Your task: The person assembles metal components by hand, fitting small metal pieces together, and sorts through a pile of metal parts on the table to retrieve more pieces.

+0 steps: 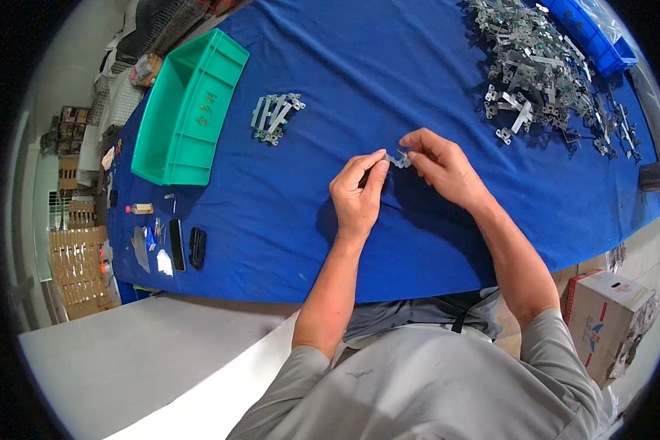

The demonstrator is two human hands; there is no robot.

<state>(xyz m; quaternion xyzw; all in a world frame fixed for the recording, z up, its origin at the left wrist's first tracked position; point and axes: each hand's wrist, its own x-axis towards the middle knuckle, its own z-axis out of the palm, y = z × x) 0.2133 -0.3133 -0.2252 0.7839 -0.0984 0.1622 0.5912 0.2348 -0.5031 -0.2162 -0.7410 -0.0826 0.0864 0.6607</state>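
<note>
green bin (187,110) upper left | blue bin (590,33) upper right | cardboard box (609,319) on floor | black phone (177,245) near table edge

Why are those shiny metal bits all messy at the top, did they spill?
The metal brackets lie in a loose, tangled heap on the blue table beside the blue bin, unlike the small neat stack. Whether they spilled, I cannot tell.

A small, flat, silvery metal bracket (398,158) is held just above the blue table cover (389,66), pinched at both ends.
</note>
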